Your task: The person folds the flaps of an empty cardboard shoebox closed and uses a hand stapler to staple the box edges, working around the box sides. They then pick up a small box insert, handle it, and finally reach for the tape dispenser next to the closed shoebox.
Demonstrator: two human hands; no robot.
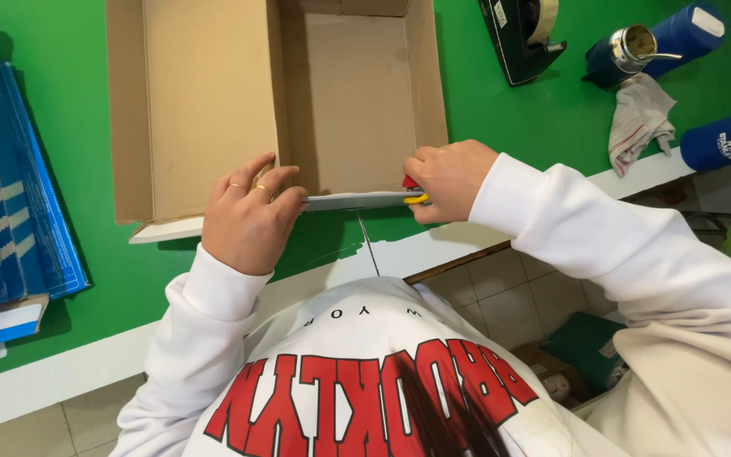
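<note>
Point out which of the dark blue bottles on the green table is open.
The upper blue bottle, lying beside the tape dispenser, shows an open metal mouth. The other blue bottle, below the cloth, shows none.

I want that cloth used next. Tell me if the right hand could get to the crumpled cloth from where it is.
Probably yes. The right hand grips a small red and yellow tool at the box's near edge, and only bare green table lies between it and the cloth.

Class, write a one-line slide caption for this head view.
Left hand steadies an open cardboard box; right hand grips a cutter.
</note>
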